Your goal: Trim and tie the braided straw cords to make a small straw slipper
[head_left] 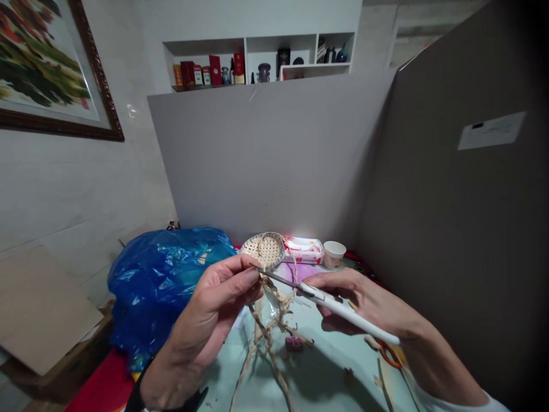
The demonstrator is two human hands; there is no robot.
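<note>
My left hand (pixel 214 300) pinches the upper end of a twisted, straw-coloured plant-fibre cord (pixel 269 337) between thumb and fingers. Several strands of it hang down over the table, knotted partway. In my right hand (pixel 364 297) is a pair of scissors (pixel 343 313) with long white handles. Their dark blades point left, the tips reaching my left thumb and fingertips at the top of the cord. Whether the blades touch the fibre I cannot tell. Behind the hands stands a small round woven basket (pixel 271 249), partly hidden by the fingers.
A large blue plastic bag (pixel 158 280) bulges at the left. Farther back are a tissue pack (pixel 306 250) and a paper cup (pixel 334 253). A small dark-pink block (pixel 294 343) and orange-handled scissors (pixel 389 353) lie on the pale table (pixel 326 377). Grey partitions (pixel 274 154) enclose it.
</note>
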